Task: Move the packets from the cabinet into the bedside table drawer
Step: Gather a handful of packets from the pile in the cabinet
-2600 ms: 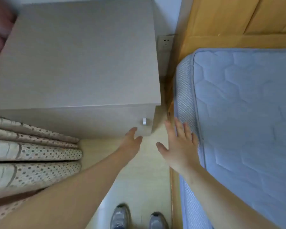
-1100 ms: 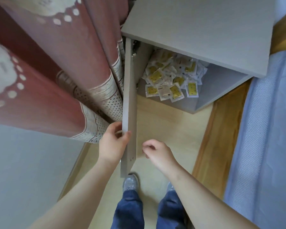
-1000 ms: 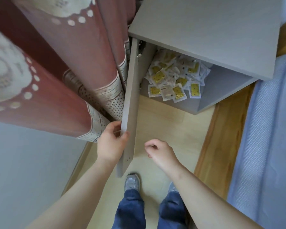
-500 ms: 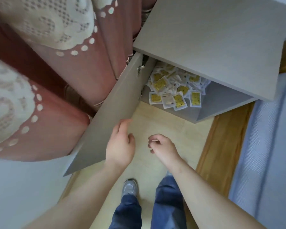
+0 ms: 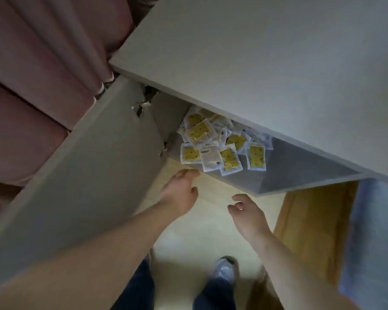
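A grey cabinet stands open, its door swung wide to the left. On its floor lies a pile of several small white packets with yellow labels. My left hand is empty, fingers apart, just below the cabinet's front edge near the packets. To its right my right hand hangs a little lower over the floor, fingers loosely curled and holding nothing. No drawer is visible.
Dusky pink curtains hang at the left behind the door. A wooden bed frame and blue mattress lie at the right. Pale wooden floor with my legs and a shoe is below.
The closed cabinet door was pulled open by my left hand and swung wide to the left. My left hand has let go of it and both hands have moved toward the packets.
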`<state>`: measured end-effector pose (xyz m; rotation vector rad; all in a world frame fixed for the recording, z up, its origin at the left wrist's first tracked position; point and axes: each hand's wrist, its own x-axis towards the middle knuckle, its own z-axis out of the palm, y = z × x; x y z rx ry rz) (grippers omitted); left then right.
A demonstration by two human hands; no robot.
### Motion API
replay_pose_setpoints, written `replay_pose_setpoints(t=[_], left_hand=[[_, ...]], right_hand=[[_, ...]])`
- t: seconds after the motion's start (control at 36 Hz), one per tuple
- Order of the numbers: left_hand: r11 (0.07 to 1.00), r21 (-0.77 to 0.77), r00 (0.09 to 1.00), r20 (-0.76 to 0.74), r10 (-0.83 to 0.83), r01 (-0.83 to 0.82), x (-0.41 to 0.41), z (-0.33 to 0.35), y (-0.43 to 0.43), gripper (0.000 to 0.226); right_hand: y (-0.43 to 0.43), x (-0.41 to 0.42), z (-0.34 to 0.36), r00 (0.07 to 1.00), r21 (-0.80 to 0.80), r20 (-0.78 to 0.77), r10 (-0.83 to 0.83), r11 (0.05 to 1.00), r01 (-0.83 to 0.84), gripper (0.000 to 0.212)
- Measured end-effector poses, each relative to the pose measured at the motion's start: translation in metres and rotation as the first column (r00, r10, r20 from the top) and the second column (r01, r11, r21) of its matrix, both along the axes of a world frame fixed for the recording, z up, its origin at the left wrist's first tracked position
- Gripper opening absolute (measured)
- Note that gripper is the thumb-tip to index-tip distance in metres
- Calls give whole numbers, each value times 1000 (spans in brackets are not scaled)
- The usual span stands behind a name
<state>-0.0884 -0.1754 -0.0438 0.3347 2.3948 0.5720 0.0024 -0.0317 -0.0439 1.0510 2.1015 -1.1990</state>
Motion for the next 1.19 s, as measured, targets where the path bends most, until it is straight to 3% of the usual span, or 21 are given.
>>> replay_pose_setpoints(t=[0.22, 0.36, 0.56, 0.78, 1.03, 1.19], left_hand=[[994, 7, 986, -130, -105, 107, -56, -134, 16, 51], [997, 31, 968, -243, -60, 70, -98, -213, 31, 42], [998, -41, 957, -290, 25, -39, -121, -286, 52, 60], [992, -101, 984, -168, 52, -70, -124, -296, 64, 90], [981, -167, 993, -82, 82, -94, -147, -306, 84, 110], [982, -176, 994, -100, 44, -62, -126, -317, 94, 103]], right_hand=[[27, -53, -134, 997, 156, -57, 44, 987, -35, 38], [42, -97, -204, 988, 285, -152, 39, 958, 6, 39], [54, -122, -269, 979, 459, -200, 44, 887, 54, 56], [90, -92, -291, 985, 523, -128, -113, 836, 164, 77], [132, -124, -296, 905, 270, -206, -373, 867, 419, 92], [121, -128, -307, 992, 415, -23, -124, 901, 122, 92]])
